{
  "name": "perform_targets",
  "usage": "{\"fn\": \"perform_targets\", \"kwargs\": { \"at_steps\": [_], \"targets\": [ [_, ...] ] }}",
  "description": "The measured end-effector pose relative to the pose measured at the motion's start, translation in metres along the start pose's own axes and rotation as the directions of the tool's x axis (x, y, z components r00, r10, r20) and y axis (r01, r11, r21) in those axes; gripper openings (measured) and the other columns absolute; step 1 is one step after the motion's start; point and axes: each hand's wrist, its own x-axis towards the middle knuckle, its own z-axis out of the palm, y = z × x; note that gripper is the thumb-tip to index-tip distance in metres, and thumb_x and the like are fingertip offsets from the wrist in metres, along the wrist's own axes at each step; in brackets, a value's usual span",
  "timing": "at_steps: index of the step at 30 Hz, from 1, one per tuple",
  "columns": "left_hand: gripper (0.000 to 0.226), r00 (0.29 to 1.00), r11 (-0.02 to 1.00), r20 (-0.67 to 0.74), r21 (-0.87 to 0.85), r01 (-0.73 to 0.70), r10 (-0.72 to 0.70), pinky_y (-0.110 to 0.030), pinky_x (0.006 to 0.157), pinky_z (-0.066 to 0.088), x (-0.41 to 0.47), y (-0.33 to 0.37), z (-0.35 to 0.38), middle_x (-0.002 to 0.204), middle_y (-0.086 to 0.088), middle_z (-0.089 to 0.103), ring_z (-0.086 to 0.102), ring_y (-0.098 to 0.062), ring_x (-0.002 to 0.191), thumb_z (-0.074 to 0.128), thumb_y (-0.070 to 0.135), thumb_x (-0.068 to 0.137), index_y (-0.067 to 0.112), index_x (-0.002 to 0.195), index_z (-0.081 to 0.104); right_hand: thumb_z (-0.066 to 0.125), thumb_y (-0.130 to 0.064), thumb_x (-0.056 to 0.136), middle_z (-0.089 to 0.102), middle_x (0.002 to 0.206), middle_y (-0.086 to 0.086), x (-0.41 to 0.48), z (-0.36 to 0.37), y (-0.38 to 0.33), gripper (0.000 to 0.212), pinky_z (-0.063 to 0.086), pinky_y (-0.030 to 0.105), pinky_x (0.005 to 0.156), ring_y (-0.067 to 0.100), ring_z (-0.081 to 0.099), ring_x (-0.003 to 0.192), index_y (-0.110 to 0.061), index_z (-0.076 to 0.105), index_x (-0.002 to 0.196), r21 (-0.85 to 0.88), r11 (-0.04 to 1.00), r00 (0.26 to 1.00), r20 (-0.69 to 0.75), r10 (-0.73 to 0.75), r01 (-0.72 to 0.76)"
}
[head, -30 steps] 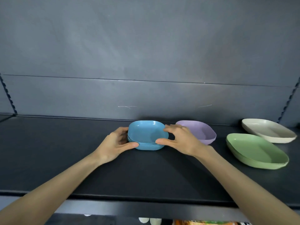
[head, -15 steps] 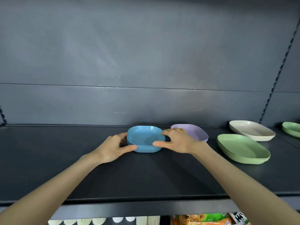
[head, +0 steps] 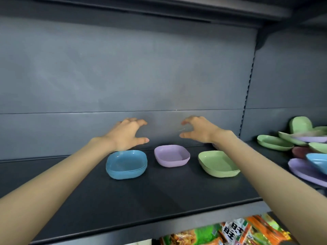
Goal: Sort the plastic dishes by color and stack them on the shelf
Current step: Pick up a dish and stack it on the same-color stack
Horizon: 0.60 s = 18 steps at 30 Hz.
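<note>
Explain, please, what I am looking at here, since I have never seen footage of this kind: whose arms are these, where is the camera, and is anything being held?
There is no machine here. A person wears a wide-angle camera on the head, so the one picture looks forward and down along their own bare arms.

The left hand and the right hand hover open above a dark shelf; neither holds anything.

On the shelf sit three sorted lots in a row: a blue stack, a purple dish and a green stack. To the far right lies an unsorted pile of green, purple, blue and one dark red dish, overlapping one another. Bright snack packets show on the level below.
</note>
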Motion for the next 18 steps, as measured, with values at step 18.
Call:
{"fn": "perform_targets", "kwargs": {
  "at_steps": [18],
  "targets": [
    [0.061, 0.946, 0.950, -0.089, 0.036, -0.310, 0.312, -0.036, 0.104, 0.031, 0.038, 0.335, 0.025, 0.139, -0.003, 0.045, 0.036, -0.024, 0.130, 0.053, 0.047, 0.091, 0.023, 0.143, 0.033, 0.063, -0.033, 0.087, 0.048, 0.129, 0.009, -0.226, -0.138, 0.225, 0.043, 0.039, 0.034, 0.096, 0.031, 0.046, 0.121, -0.020, 0.053, 0.128, -0.213, 0.953, 0.976, -0.092, 0.199, -0.215]
  ]
}}
